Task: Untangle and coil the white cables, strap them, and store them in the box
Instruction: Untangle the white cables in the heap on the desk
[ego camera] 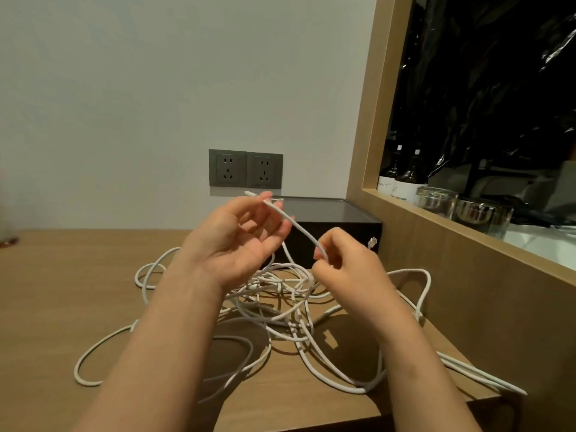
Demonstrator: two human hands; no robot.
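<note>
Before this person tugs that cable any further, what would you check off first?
1. End of the white cable secured: ok. The left hand holds it near its tip.
2. Second grip on the same strand: ok. The right hand pinches it lower down.
3. Strand free of the tangle: not ok. It runs down into the knot lying on the table.
4. Box open to take coils: cannot tell. Only its dark top and side show.

The left dark bottle (389,177) has a label reading "Master"; the neighbouring bottle (410,179) has one ending in "SOAP".
</note>
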